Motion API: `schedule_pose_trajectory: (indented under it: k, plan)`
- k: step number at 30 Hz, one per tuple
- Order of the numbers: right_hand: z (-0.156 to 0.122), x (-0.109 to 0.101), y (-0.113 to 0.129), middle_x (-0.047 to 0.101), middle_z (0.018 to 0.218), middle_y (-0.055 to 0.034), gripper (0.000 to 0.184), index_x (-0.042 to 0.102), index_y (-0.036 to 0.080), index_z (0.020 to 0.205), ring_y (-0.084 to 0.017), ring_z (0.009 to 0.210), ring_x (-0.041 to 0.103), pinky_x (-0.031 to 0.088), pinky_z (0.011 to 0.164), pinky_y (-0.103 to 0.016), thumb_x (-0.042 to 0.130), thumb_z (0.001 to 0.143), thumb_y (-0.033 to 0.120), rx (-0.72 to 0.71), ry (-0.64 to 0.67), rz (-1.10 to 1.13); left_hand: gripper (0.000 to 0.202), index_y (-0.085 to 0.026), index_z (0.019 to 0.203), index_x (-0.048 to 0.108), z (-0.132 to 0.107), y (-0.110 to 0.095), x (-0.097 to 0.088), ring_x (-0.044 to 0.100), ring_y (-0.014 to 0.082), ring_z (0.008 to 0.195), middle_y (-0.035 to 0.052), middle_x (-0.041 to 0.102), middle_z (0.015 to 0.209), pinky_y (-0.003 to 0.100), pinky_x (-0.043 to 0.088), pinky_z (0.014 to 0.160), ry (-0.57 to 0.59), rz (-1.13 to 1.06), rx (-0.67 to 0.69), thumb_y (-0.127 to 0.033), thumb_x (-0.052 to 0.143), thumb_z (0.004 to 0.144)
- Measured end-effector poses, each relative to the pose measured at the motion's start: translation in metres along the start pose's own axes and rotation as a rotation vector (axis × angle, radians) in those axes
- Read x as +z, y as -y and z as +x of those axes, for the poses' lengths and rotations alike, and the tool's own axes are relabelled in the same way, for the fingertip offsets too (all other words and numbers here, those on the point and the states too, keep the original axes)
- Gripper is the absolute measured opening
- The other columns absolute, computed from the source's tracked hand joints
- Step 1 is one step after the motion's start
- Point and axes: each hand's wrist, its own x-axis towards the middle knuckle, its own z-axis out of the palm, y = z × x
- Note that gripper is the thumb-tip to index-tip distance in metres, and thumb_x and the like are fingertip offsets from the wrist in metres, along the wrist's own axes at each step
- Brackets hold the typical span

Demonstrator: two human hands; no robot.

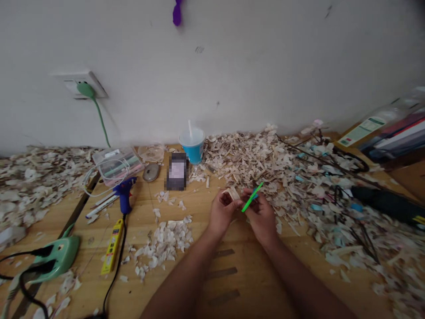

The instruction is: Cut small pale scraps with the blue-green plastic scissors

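Note:
My left hand is closed, pinching a pale, thin, curled flake between thumb and fingers. Close beside it, my right hand grips a slim bright green tool that slants up to the right. A bit of blue shows behind the tool; its exact kind cannot be made out. Both hands are above the wooden table, almost touching. Beyond them spreads a large heap of pale flakes, like dry petals or shavings. A smaller pile of white flakes lies left of my left forearm.
At the left are a blue glue gun, a yellow box-cutter-like strip, a green power strip with cords and a clear plastic box. A phone and blue cup stand ahead. Dark twigs lie right.

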Motion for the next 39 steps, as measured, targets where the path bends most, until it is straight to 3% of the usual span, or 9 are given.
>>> schedule_pose_trajectory:
  k: [6,12,22,28,30,32,36,39]
  plan:
    - [0.005,0.0,-0.003,0.068,0.099,-0.0009,0.046,0.065,0.029,0.108,-0.019,0.089,0.065,0.054,0.078,-0.033,0.082,0.066,0.037,0.171,-0.01,0.214,0.048,-0.019,0.09,0.056,0.003,-0.004,0.0,0.059,0.0123,0.067,-0.0025,0.063,0.073,0.025,0.045,0.066,-0.016,-0.011,0.011,-0.033,0.087,0.056]
    - [0.006,-0.002,-0.004,0.067,0.1,-0.0009,0.045,0.066,0.029,0.109,-0.018,0.094,0.062,0.053,0.08,-0.032,0.081,0.068,0.037,0.153,-0.027,0.201,0.051,-0.019,0.097,0.057,0.003,-0.005,0.001,0.059,0.0121,0.067,-0.002,0.063,0.072,0.024,0.045,0.065,-0.051,0.055,0.038,-0.036,0.086,0.058]
    - [0.01,-0.002,-0.006,0.067,0.097,-0.0006,0.044,0.066,0.029,0.108,-0.018,0.092,0.062,0.051,0.081,-0.032,0.082,0.068,0.038,0.1,-0.081,0.136,0.043,-0.018,0.09,0.061,0.004,-0.007,-0.001,0.061,0.0111,0.066,-0.0017,0.066,0.071,0.024,0.047,0.067,-0.061,-0.029,-0.038,-0.033,0.086,0.058]
    - [0.01,-0.003,-0.001,0.068,0.099,-0.0034,0.045,0.063,0.026,0.109,-0.02,0.092,0.065,0.054,0.08,-0.035,0.079,0.07,0.042,0.052,-0.091,0.032,0.028,-0.018,0.091,0.062,0.002,-0.006,0.003,0.064,0.0139,0.071,0.0016,0.068,0.076,0.027,0.05,0.07,-0.08,0.119,0.054,-0.028,0.077,0.068]
    - [0.01,-0.002,0.002,0.068,0.099,-0.0038,0.045,0.063,0.026,0.109,-0.02,0.091,0.065,0.054,0.08,-0.035,0.078,0.07,0.042,0.044,-0.102,0.024,0.027,-0.019,0.099,0.062,0.001,-0.02,0.0,0.066,0.0155,0.076,0.0034,0.07,0.081,0.028,0.051,0.073,-0.037,0.2,0.079,-0.028,0.071,0.074]
    - [0.011,-0.003,0.003,0.068,0.098,-0.0035,0.045,0.063,0.026,0.109,-0.02,0.092,0.065,0.054,0.082,-0.036,0.078,0.07,0.042,0.043,-0.114,0.032,0.029,-0.02,0.107,0.062,0.001,-0.047,-0.012,0.067,0.0171,0.082,0.0056,0.071,0.087,0.029,0.051,0.075,-0.007,0.337,0.117,-0.028,0.065,0.079]
    - [0.012,-0.003,0.002,0.068,0.099,-0.0043,0.045,0.062,0.026,0.108,-0.021,0.093,0.065,0.054,0.082,-0.037,0.078,0.07,0.042,0.038,-0.128,0.04,0.028,-0.019,0.108,0.062,0.009,-0.117,-0.066,0.064,0.0189,0.086,0.0069,0.069,0.094,0.032,0.05,0.078,-0.325,0.74,0.339,-0.034,0.054,0.086]
    - [0.013,-0.003,-0.001,0.068,0.096,-0.004,0.043,0.062,0.025,0.106,-0.02,0.091,0.065,0.054,0.08,-0.036,0.078,0.069,0.042,0.038,-0.122,0.054,0.035,-0.019,0.117,0.059,0.019,-0.15,-0.111,0.062,0.0233,0.095,0.0096,0.066,0.106,0.037,0.049,0.082,-0.52,1.133,0.3,-0.033,0.052,0.085]
